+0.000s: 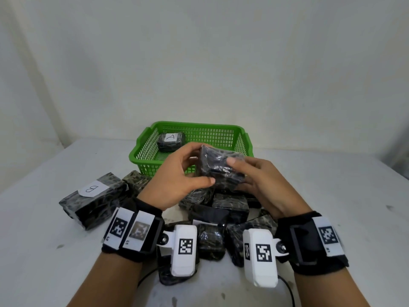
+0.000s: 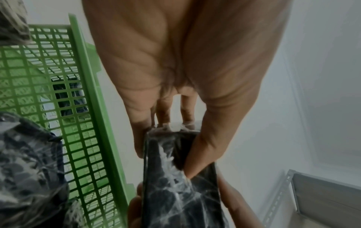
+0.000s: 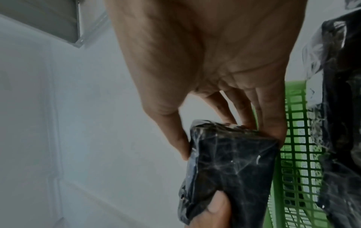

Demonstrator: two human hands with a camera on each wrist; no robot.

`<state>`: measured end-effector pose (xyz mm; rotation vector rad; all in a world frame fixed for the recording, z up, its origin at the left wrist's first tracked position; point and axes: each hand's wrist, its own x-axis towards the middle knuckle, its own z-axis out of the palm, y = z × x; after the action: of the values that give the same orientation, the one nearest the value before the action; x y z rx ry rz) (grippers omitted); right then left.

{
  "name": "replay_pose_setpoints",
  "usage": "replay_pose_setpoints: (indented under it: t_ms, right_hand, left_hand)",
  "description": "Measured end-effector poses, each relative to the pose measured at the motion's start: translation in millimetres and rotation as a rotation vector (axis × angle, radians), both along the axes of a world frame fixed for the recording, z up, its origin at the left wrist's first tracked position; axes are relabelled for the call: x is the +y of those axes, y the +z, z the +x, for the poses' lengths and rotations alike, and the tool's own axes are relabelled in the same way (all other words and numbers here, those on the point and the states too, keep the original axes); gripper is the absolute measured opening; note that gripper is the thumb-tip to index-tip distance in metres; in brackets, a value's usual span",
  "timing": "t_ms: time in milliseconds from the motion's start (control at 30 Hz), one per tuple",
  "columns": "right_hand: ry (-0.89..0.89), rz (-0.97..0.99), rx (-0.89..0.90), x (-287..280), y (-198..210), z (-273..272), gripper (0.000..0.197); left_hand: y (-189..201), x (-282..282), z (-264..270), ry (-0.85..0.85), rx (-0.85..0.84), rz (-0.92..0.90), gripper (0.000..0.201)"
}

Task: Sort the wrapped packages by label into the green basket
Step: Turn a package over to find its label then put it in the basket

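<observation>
Since no label shows yet, both the left hand and right hand pinching the wrapped package above the green basket should rotate it slowly until one turns up.

Held pkg: black block in clear crinkled film, no label visible on faces shown; raised off table, tilted, in front of basket's near wall. Gripped at both ends by left hand and right hand, thumbs on top.

Green basket: mesh plastic, upright at far side of table. Contains one pkg marked "A", back-left corner, label up.

Pkg marked "B": lying on table, left of pile, label up.

Remaining pkgs: loose heap below the hands, labels mostly hidden.
</observation>
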<state>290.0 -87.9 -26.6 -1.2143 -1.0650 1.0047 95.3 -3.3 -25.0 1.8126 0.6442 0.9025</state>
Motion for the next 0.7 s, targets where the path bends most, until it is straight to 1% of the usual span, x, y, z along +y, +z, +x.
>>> replay_pose_setpoints:
  t_ms: [67, 133, 233, 267, 333, 367, 400, 433, 467, 533, 567, 633, 700]
  right_hand:
    - [0.003, -0.034, 0.017, 1.2, -2.3, 2.1, 0.028]
    - [-0.001, -0.035, 0.028, 1.8, -5.2, 3.0, 0.023]
    - [-0.062, 0.016, 0.014, 2.5, -8.5, 4.0, 0.029]
    - [-0.076, 0.03, -0.009, 3.6, -10.2, 4.0, 0.032]
    - [-0.08, 0.038, -0.038, 6.1, -13.0, 1.7, 0.044]
    - [-0.068, 0.028, -0.036, 7.4, -14.0, 0.0, 0.052]
    - [-0.046, 0.014, -0.024, 7.9, -13.9, -2.5, 0.056]
    - [-0.02, 0.008, -0.008, 8.1, -13.8, -4.5, 0.054]
    - [-0.004, 0.006, 0.0, 7.7, -13.0, -6.6, 0.049]
    - [-0.009, 0.012, -0.01, 6.2, -12.0, -7.1, 0.04]
    - [-0.02, 0.021, -0.021, 5.4, -12.1, -5.7, 0.039]
    - [-0.044, 0.041, -0.049, 5.7, -11.5, -3.4, 0.042]
    - [-0.047, 0.057, -0.054, 7.1, -11.6, -3.3, 0.052]
  left_hand:
    - [0.1, -2.3, 0.9, -0.035, -0.005, -0.014, 0.064]
    - [-0.5, -3.0, 0.9, -0.062, -0.007, -0.04, 0.066]
    - [0.0, -5.3, 2.1, -0.047, 0.011, -0.114, 0.067]
    - [0.0, -5.6, 3.7, -0.009, 0.018, -0.131, 0.063]
    - [-0.9, -4.8, 6.9, 0.084, -0.005, -0.143, 0.043]
    - [-1.5, -3.6, 7.9, 0.125, -0.028, -0.144, 0.036]
    - [-2.5, -2.3, 8.0, 0.155, -0.052, -0.144, 0.034]
    - [-3.1, -1.0, 7.3, 0.169, -0.071, -0.146, 0.034]
    - [-3.4, 0.4, 6.1, 0.168, -0.079, -0.148, 0.035]
    - [-4.1, 2.4, 4.3, 0.152, -0.061, -0.158, 0.04]
    - [-4.4, 2.0, 4.4, 0.14, -0.048, -0.177, 0.041]
    - [-4.8, 0.2, 6.2, 0.133, -0.036, -0.192, 0.038]
    - [-4.6, 0.2, 7.6, 0.149, -0.027, -0.161, 0.042]
